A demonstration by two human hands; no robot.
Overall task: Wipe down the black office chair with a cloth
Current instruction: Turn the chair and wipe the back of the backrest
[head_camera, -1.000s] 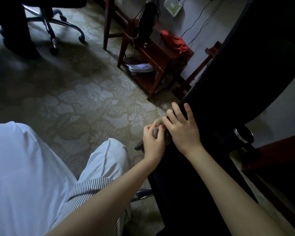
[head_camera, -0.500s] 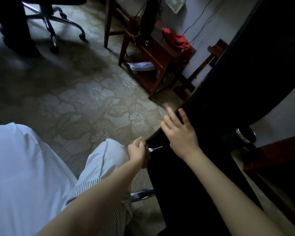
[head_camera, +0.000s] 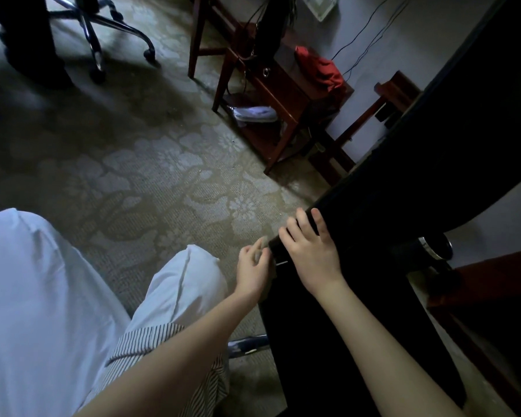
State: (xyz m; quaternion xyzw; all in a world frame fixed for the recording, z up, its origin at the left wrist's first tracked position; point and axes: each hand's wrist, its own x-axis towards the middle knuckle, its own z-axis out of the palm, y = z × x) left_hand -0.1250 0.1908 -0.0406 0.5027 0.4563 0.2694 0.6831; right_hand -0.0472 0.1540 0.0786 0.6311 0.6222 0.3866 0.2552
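1. The black office chair [head_camera: 403, 176] fills the right side of the frame. Its dark padded surfaces run from the top right corner down to the bottom edge.
2. The right hand [head_camera: 312, 260] lies palm down on the chair's near edge, fingers straight and spread. Its grip is relaxed and holds nothing.
3. The left hand [head_camera: 251, 272] sits just beside the right, at the same edge of the chair. Its fingers are curled, the grip closed round a small grey wad, too blurred for detail, that appears to be the cloth [head_camera: 258, 251]. The wad is right at the chair's edge; whether it touches cannot be told.
4. A chrome bar [head_camera: 247, 344] shows beside the chair's lower part, under the left forearm.
5. A knee in white trousers [head_camera: 187, 281] and a striped hem [head_camera: 139, 338] fill the lower left, over a floral-patterned carpet [head_camera: 133, 176].
6. Against the far wall stands a dark wooden side table [head_camera: 286, 94], with red fabric [head_camera: 319, 70] bunched on its tabletop and a pale object [head_camera: 256, 112] on its lower shelf. Thin cables [head_camera: 370, 28] run up the wall behind it.
7. The wheeled chrome base [head_camera: 103, 31] of a second chair stands at top left.
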